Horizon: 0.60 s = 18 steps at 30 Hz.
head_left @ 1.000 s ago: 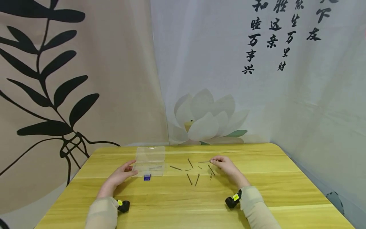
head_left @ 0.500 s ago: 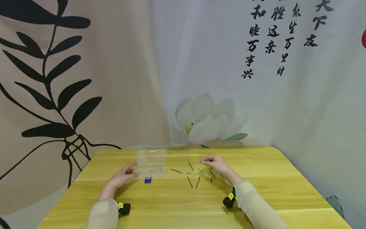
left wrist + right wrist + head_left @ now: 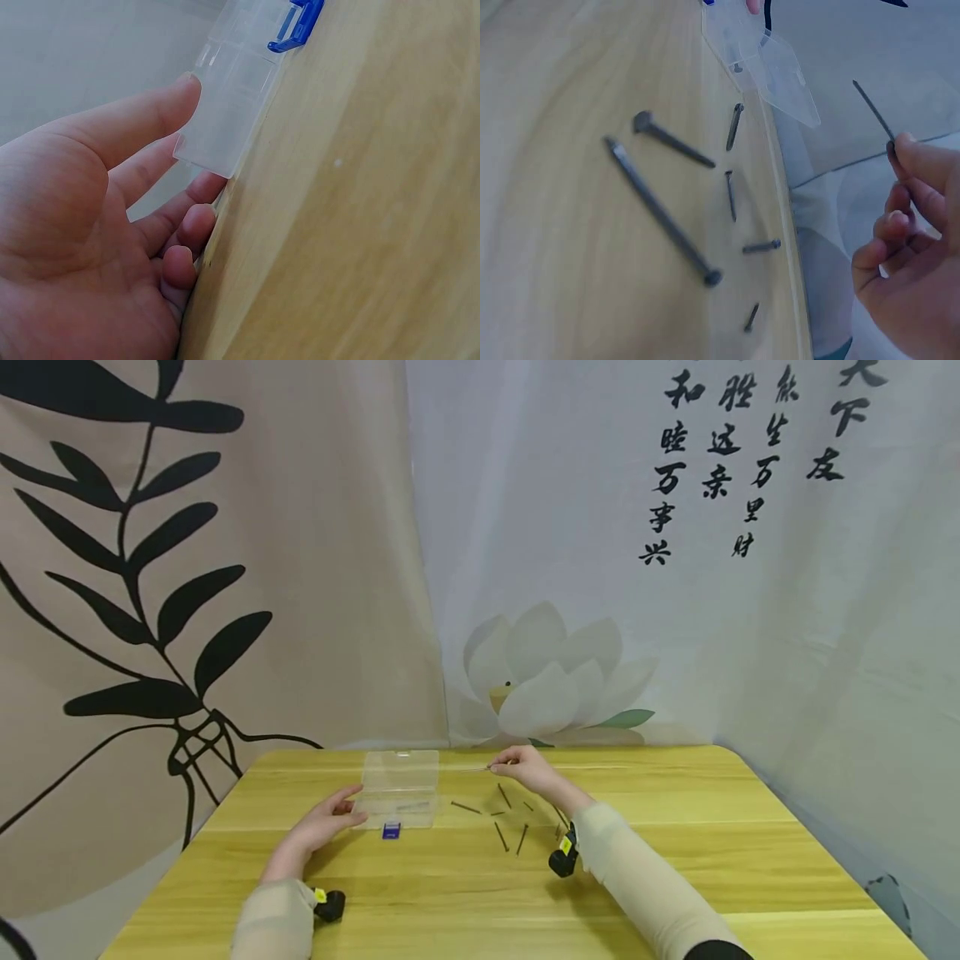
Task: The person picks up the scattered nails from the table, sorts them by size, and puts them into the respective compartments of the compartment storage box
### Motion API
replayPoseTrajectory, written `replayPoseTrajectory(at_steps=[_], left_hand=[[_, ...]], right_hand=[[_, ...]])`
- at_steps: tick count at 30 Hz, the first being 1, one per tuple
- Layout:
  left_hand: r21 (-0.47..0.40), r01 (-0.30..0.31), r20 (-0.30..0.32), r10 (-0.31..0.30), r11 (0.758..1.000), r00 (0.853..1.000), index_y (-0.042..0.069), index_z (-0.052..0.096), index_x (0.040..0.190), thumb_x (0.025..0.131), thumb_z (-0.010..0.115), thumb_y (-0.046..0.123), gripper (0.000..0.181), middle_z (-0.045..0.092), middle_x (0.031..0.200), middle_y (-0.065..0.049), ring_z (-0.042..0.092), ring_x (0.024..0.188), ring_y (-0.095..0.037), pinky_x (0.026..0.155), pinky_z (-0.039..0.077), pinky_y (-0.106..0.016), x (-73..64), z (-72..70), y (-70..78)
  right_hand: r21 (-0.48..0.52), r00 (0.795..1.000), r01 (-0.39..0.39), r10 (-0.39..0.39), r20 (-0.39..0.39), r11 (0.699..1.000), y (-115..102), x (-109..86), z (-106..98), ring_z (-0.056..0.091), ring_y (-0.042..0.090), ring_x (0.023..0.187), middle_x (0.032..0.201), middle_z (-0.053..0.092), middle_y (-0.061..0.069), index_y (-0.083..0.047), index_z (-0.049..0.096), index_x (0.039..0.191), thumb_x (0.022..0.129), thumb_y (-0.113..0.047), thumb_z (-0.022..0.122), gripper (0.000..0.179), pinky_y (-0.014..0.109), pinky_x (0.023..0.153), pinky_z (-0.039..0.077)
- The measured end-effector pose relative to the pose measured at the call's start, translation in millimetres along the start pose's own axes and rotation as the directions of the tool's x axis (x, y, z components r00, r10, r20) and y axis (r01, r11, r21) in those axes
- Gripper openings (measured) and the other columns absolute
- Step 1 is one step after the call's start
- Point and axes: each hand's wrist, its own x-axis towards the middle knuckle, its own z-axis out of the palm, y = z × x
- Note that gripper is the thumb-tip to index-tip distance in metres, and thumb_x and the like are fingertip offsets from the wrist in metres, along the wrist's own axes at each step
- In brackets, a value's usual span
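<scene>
Right hand (image 3: 528,770) pinches a nail (image 3: 874,110) above the far side of the desk (image 3: 465,902), right of an open clear box (image 3: 401,769); left hand (image 3: 322,824), thumb and fingers apart, rests at the box's left end. Loose nails (image 3: 661,212) lie right of the box.

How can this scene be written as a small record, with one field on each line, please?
left hand: beside the left end of the box, fingers spread
right hand: pinches a thin nail, held above the table
box: clear plastic, lid open, blue clasp at the front
loose nails: several, different sizes, scattered on the table right of the box
table: wood-grain top
</scene>
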Motion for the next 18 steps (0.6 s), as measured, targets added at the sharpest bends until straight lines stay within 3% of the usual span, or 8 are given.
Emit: replayPoseTrajectory(at_steps=[8,18], left_hand=[[0.014,-0.005,-0.011,0.005,1.000,1.000,0.001,0.031,0.150,0.094,0.066,0.025,0.070,0.040,0.137,-0.029,0.037,0.126,-0.042,0.101,0.031,-0.059,1.6,-1.4,-1.0],[-0.001,-0.010,-0.016,0.010,1.000,1.000,0.001,0.032,0.150,0.094,0.066,0.023,0.069,0.040,0.138,-0.030,0.037,0.127,-0.042,0.101,0.030,-0.060,1.5,-1.3,-4.0]], right_hand=[[-0.051,0.999,0.031,-0.030,0.023,0.998,-16.0,24.7,16.4,0.057,0.019,0.100,0.109,0.064,0.004,-0.007,0.073,0.105,0.095,-0.017,0.063,0.017,0.038,0.084,0.048],[-0.098,0.996,0.062,-0.056,0.064,0.993,-28.7,46.4,46.1,0.056,0.014,0.091,0.106,0.067,0.005,-0.006,0.074,0.100,0.094,-0.015,0.065,0.013,0.031,0.076,0.046]])
